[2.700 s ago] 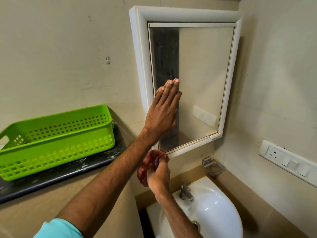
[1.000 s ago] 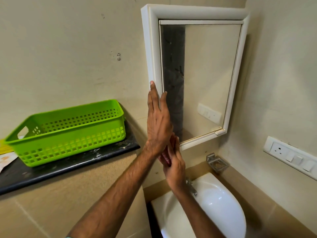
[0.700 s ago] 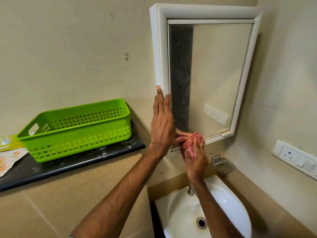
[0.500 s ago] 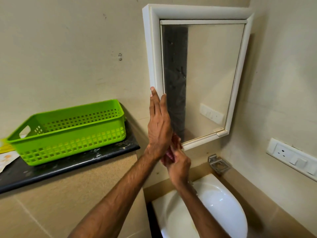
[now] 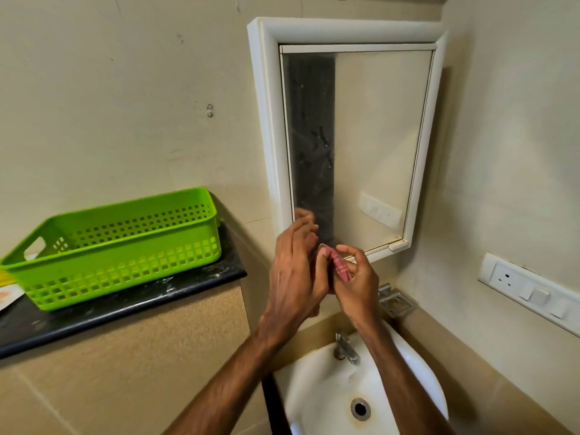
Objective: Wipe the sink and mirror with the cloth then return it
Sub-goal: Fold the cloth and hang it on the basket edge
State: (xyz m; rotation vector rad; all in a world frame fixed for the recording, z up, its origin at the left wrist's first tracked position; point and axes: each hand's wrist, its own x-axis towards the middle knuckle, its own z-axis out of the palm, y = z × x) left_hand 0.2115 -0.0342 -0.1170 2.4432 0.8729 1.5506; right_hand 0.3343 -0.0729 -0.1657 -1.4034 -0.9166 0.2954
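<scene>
1. the right hand (image 5: pixel 357 282) is raised in front of the wall just under the mirror's lower edge, its fingers curled round a bunched red cloth (image 5: pixel 341 269); the forefinger arches over the top of the bundle, and only a ridged strip of fabric shows between the fingers
2. the left hand (image 5: pixel 293 271) is up beside it, back toward the camera, with fingers loosely bent and a little apart, closed round nothing; the tips overlap the bottom left corner of the glass, though i cannot tell whether they touch it; the thumb lies against the cloth's left side
3. the two hands meet at the cloth, which hangs in the air above the back of the sink and rests on no surface
4. the mirror (image 5: pixel 376 127) sits in a white frame (image 5: pixel 266 120) on the wall; its glass shows a dark, smudged strip down the left and a pale wall on the right
5. the white sink (image 5: pixel 317 390) sits in the corner below the hands, with a metal tap (image 5: pixel 345 348) at its back rim and a stained drain (image 5: pixel 360 409); the right forearm crosses over the basin's right side
6. a green basket (image 5: pixel 125 243) stands on a black counter (image 5: pixel 131 304) left of the mirror, well apart from the cloth
7. a metal soap holder (image 5: pixel 396 301) is fixed to the wall just right of the right wrist, and a switch panel (image 5: pixel 530 293) runs along the right-hand wall
</scene>
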